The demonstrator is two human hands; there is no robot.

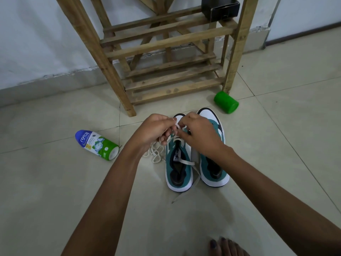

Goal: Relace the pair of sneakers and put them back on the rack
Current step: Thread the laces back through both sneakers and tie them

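While both hands work low eyelets, I see the left hand (155, 129) and right hand (198, 133) each pinching the white lace (175, 124) over the left sneaker (178, 163), probably threading. The right sneaker (212, 154) sits touching beside it on the floor, toes toward the rack (166, 71), long axes running away from me.

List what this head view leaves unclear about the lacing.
- Eyelets being threaded on the left sneaker: hidden behind the left hand and right hand.
- Right sneaker lace state: covered by the right forearm.
- Rack top: cut off by the upper edge.
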